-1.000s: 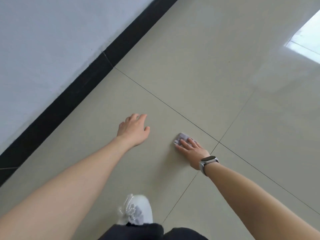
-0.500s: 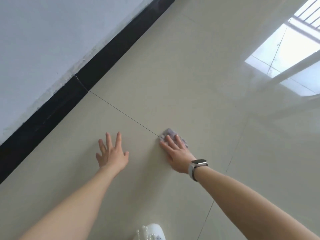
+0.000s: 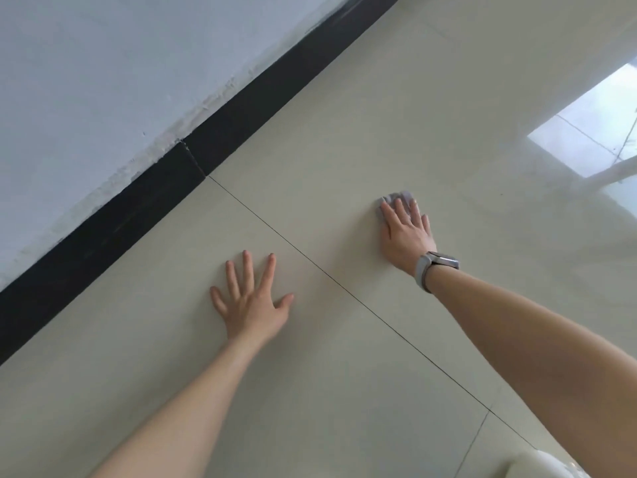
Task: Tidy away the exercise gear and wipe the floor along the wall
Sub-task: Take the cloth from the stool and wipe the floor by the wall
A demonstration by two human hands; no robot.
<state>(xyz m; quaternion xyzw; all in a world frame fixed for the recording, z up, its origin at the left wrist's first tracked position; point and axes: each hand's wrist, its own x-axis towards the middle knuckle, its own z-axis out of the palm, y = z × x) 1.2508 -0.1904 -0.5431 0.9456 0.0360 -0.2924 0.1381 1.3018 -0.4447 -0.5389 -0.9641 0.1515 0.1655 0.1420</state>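
The cloth (image 3: 396,199) sits on the pale tiled floor (image 3: 344,115), far right of centre, mostly hidden under my right hand (image 3: 406,232); only its grey-lilac edge shows past the fingertips. That hand lies flat on it, fingers straight and close together, pressing down, not pinching. My left hand (image 3: 250,300) is planted on the bare tile nearer and to the left, fingers spread wide, holding nothing, and I read it as a brace. A dark grout line (image 3: 310,260) runs between the two hands, from the black skirting board (image 3: 165,188) towards the near right. The wall (image 3: 103,63) above the skirting shows rough, flaky paint along its lower edge.

I see no exercise gear here, so I judge the wiping to be the step in hand. To do it well I would keep the palm weight over the cloth so it does not slide out from under the fingers, and work in overlapping passes parallel to the skirting, then bring the cloth's edge hard against the board where dust is likely to gather. The strip between my left hand and the skirting probably needs attention. The tile looks glossy, so the bracing hand could slip if the surface is damp.
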